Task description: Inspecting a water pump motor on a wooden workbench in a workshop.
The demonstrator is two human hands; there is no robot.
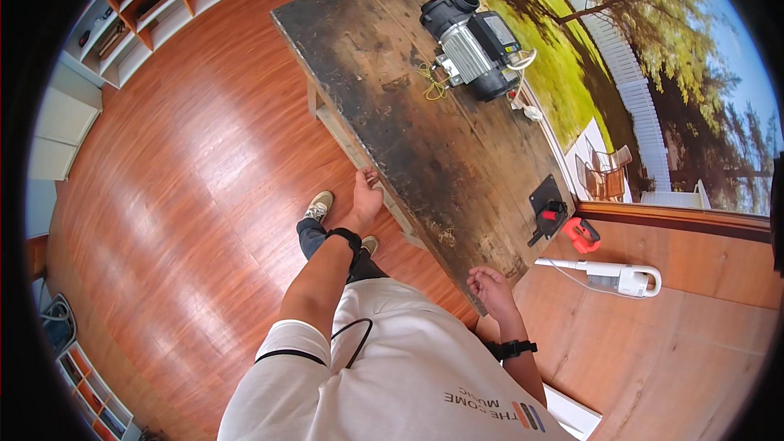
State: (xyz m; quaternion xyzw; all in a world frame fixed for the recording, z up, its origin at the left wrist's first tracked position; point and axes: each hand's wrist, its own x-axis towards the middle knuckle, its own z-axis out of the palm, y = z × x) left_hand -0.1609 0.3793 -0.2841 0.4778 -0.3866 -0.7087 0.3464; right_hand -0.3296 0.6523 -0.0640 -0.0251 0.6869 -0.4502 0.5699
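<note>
A dark electric pump (474,46) with a finned silver body lies at the far end of the worn wooden table (384,122), with yellow and white leads beside it. My left hand (366,188) is at the table's long near edge, loosely open with bent fingers and nothing visible in it. My right hand (490,290) is farther right by the table's near corner, loosely open with curled fingers and nothing visible in it. A black plate (545,193) lies near the right end, with a black-and-red tool (549,219) on it.
Beyond the table's right end lie a red tool (581,237) and a white stick vacuum (633,279) with a cord. White shelving (122,73) stands at upper left, by wooden floor (188,196). A large landscape panel (645,114) borders the table's far side.
</note>
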